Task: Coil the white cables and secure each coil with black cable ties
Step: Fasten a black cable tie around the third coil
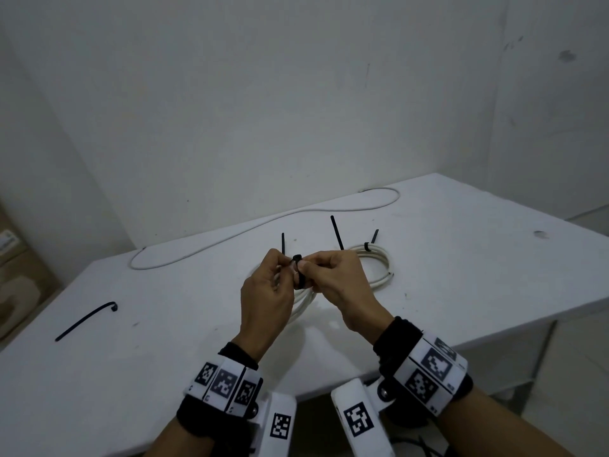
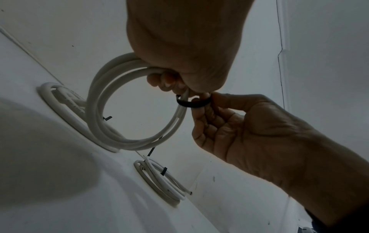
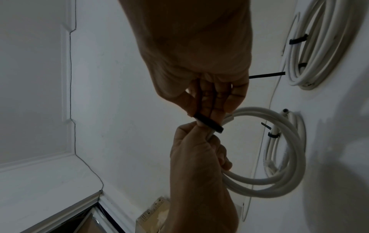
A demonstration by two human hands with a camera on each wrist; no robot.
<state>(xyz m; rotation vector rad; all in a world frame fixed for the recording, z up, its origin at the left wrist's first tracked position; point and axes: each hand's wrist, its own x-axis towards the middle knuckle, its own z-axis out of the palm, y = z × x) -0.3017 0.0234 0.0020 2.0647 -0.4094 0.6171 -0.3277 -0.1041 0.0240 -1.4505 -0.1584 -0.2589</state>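
Coil: white cable, lifted above table, ring roughly upright, gripped by left hand. Black cable tie: looped across the strands, pinched by right hand, its tail pointing up and away.

White table: coil, cable, tie.

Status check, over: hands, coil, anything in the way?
Left hand grips coil. Right hand pinches black tie looped around it. One loose cable uncoiled; nothing obstructing.
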